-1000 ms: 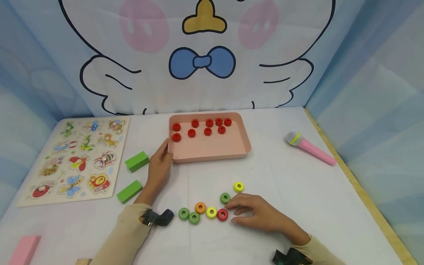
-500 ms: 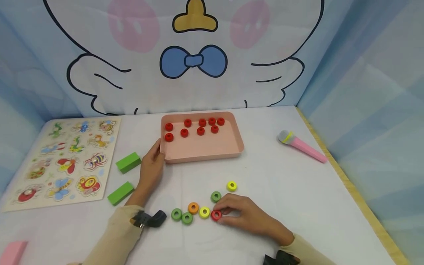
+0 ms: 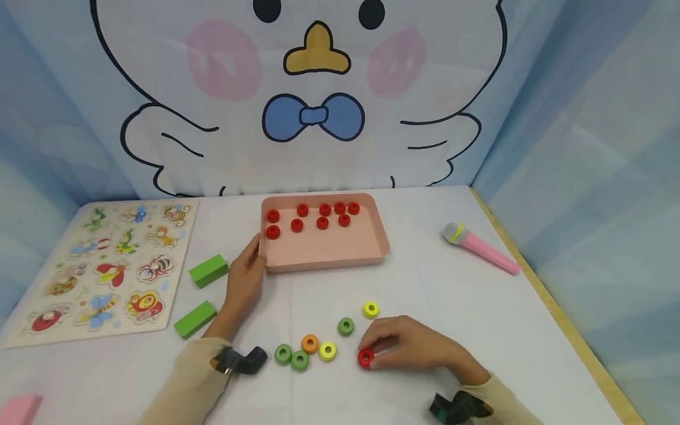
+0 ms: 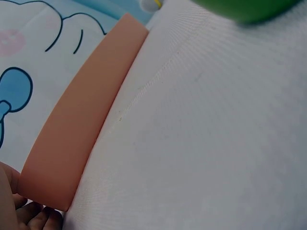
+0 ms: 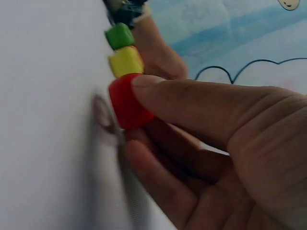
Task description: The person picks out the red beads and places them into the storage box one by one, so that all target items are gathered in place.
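**One red ring pinched as nine sit in the tray**

One red ring [image 3: 365,358] is held between the thumb and fingertips of the right hand [image 3: 411,346] in the lower centre of the head view, down at the white table [image 3: 478,330]. The right wrist view shows the thumb [image 5: 192,103] pressed on the ring's edge and the other fingers curled beneath it.

To the left of that hand lies a loose cluster of rings: two green rings [image 3: 291,356] touching each other, an orange ring [image 3: 310,343] and a yellow ring [image 3: 327,350]. Another green ring [image 3: 346,326] and a second yellow ring [image 3: 370,309] lie just above the hand.

The left hand [image 3: 244,277] rests at the left near corner of the pink tray [image 3: 324,251] in the middle of the frame, thumb against its wall and fingers loosely extended. Nine red rings [image 3: 322,222] lie along the tray's far side.

Two green blocks [image 3: 208,271] lie left of the hand, beside an animal puzzle board [image 3: 106,265] at the left edge. A pink toy microphone [image 3: 478,248] lies at the right, and a pink block [image 3: 18,410] shows in the lower left corner.
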### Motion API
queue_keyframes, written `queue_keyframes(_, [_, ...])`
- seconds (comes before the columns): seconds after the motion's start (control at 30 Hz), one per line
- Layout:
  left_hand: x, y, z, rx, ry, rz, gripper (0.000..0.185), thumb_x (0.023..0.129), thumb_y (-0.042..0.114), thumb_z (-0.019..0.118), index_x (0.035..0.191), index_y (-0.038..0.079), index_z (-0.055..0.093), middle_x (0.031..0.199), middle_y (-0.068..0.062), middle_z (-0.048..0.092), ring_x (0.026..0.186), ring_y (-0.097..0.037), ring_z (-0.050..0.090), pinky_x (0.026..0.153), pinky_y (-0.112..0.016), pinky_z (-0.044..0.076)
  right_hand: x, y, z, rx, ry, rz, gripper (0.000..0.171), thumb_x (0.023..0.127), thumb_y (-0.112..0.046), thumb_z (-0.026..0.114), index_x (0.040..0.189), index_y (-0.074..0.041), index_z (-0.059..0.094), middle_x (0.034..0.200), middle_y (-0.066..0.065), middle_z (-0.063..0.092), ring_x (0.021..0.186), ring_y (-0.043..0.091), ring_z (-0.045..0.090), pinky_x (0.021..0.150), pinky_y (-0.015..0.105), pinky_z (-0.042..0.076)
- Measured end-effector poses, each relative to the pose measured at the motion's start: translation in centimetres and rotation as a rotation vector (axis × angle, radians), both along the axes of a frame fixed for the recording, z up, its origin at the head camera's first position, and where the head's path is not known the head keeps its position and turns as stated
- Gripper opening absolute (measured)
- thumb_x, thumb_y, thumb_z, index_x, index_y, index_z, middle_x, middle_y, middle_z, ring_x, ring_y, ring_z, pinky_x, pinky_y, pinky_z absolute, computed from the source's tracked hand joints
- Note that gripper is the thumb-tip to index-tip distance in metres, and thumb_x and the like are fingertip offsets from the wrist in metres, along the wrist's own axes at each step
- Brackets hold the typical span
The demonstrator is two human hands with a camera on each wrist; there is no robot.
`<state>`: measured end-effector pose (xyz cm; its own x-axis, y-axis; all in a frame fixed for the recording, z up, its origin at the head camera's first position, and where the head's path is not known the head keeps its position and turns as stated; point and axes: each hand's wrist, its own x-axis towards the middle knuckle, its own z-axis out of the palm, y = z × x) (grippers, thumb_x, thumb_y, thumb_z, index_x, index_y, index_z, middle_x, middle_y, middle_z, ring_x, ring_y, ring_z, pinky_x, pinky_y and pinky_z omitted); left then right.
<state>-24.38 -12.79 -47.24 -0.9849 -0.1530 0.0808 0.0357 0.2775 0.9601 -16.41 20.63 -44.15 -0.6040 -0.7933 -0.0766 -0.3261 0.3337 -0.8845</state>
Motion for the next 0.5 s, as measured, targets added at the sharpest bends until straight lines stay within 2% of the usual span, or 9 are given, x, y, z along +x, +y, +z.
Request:
queue_keyframes(0.07, [-0.1, -0.1, 0.0, 0.003, 0.009, 0.002, 0.053, 0.103, 0.017, 0.042, 0.154, 0.011, 0.032, 0.156, -0.004, 0.034, 0.142, -0.016, 0.030, 0.113, -0.034, 0.031, -1.6, 0.7, 1.6, 0.067, -0.020, 0.005, 0.024, 0.090, -0.017, 0.073, 0.113, -0.012, 0.072, 0.111, -0.003, 0.066, 0.102, 0.013, 0.063, 0.090, 0.030, 0.054])
queue_keyframes(0.17, [-0.3, -0.2, 0.0, 0.007, 0.010, 0.010, 0.053, 0.103, 0.016, 0.042, 0.154, 0.011, 0.032, 0.156, -0.004, 0.035, 0.142, -0.016, 0.030, 0.114, -0.034, 0.030, -5.2, 1.4, 4.1, 0.155, 0.013, -0.032, 0.027, 0.090, -0.015, 0.072, 0.116, -0.010, 0.071, 0.113, -0.001, 0.066, 0.103, 0.018, 0.062, 0.090, 0.031, 0.054])
queue_keyframes(0.27, [-0.4, -0.2, -0.1, 0.014, -0.008, 0.008, 0.054, 0.102, 0.016, 0.042, 0.155, 0.011, 0.031, 0.156, -0.005, 0.034, 0.143, -0.017, 0.029, 0.114, -0.035, 0.030, -9.7, 1.6, 5.9, 0.205, 0.107, -0.165, 0.031, 0.091, -0.016, 0.071, 0.121, -0.008, 0.070, 0.115, 0.001, 0.067, 0.106, 0.022, 0.060, 0.092, 0.035, 0.053])
queue_keyframes(0.4, [-0.2, 0.0, -0.2, 0.012, -0.030, 0.006, 0.054, 0.103, 0.019, 0.042, 0.155, 0.012, 0.030, 0.157, -0.004, 0.033, 0.143, -0.018, 0.028, 0.113, -0.035, 0.031, -15.4, 1.0, 6.3, 0.240, 0.173, -0.414, 0.033, 0.092, -0.015, 0.070, 0.124, -0.007, 0.068, 0.116, 0.006, 0.067, 0.105, 0.025, 0.059, 0.092, 0.036, 0.054])
queue_keyframes(0.5, [-0.1, 0.3, -0.3, 0.015, -0.032, 0.000, 0.054, 0.103, 0.019, 0.042, 0.155, 0.011, 0.030, 0.157, -0.005, 0.033, 0.143, -0.019, 0.028, 0.113, -0.036, 0.031, -18.7, 0.1, 5.7, 0.277, 0.195, -0.494, 0.034, 0.093, -0.014, 0.068, 0.126, -0.004, 0.067, 0.116, 0.010, 0.066, 0.103, 0.026, 0.060, 0.091, 0.035, 0.054])
